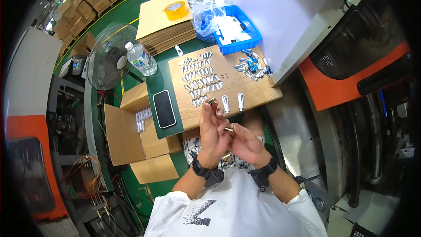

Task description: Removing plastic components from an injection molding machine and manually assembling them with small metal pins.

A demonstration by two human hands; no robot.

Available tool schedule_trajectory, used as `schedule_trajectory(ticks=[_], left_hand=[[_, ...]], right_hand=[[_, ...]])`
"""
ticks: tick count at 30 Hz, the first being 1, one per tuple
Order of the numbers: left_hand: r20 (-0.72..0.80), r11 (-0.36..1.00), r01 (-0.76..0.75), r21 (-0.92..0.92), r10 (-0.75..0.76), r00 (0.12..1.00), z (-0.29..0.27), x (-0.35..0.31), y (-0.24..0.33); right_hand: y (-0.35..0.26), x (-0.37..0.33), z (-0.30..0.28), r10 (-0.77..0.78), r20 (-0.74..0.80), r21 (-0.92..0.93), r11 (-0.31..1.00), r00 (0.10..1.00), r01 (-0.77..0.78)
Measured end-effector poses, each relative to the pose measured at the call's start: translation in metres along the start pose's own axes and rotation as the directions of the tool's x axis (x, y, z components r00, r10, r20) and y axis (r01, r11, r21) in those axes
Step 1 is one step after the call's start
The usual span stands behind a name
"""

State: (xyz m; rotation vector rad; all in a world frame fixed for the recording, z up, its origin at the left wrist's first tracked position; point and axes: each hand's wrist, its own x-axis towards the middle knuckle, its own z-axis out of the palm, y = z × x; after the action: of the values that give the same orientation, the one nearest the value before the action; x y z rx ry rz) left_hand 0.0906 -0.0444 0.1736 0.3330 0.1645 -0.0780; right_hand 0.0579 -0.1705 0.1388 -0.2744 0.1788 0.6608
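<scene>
My left hand (211,136) is raised over the near edge of the table, its fingertips closed on a small shiny metal piece (212,101). Close beside it, my right hand (248,145) pinches another small metallic piece (229,128) between thumb and finger. Just beyond the hands lie two white slotted handle-shaped parts, one on the left (225,104) and one on the right (240,101). Several rows of small white-and-silver parts (201,79) are laid out on a cardboard sheet (258,94). To their right is a loose heap of silver and blue pieces (252,66).
A phone (164,109) and a water bottle (142,59) stand along the left side. Behind are stacked cardboard sheets (151,13) with yellow tape (175,10), and a blue bin (243,47). An open carton (118,136) sits lower left, near a fan (105,57).
</scene>
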Motion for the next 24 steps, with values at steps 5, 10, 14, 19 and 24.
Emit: schedule_trajectory(ticks=[5,10,14,19,24], left_hand=[[-0.153,0.975,-0.129,0.179,0.158,0.976,0.013,-0.001,-0.006],[-0.128,0.946,-0.155,0.284,0.198,0.972,0.008,-0.002,-0.019],[-0.185,0.947,-0.112,0.3,0.173,0.967,0.012,-0.003,-0.023],[-0.14,0.948,-0.08,0.309,0.128,0.982,0.018,-0.002,-0.037],[0.14,0.741,-0.28,0.61,0.247,0.959,0.047,0.004,-0.051]], right_hand=[[-0.017,-0.012,0.022,-0.478,0.034,-0.816,0.493,0.878,0.301],[-0.022,-0.023,0.04,-0.494,0.524,-0.801,-0.564,0.693,0.204],[-0.018,-0.025,0.043,-0.506,0.515,-0.782,-0.609,0.692,0.136],[-0.027,-0.033,0.044,-0.448,0.541,-0.668,-0.743,0.712,0.04],[-0.083,-0.09,0.046,-0.636,0.455,-0.815,-0.579,0.623,0.004]])
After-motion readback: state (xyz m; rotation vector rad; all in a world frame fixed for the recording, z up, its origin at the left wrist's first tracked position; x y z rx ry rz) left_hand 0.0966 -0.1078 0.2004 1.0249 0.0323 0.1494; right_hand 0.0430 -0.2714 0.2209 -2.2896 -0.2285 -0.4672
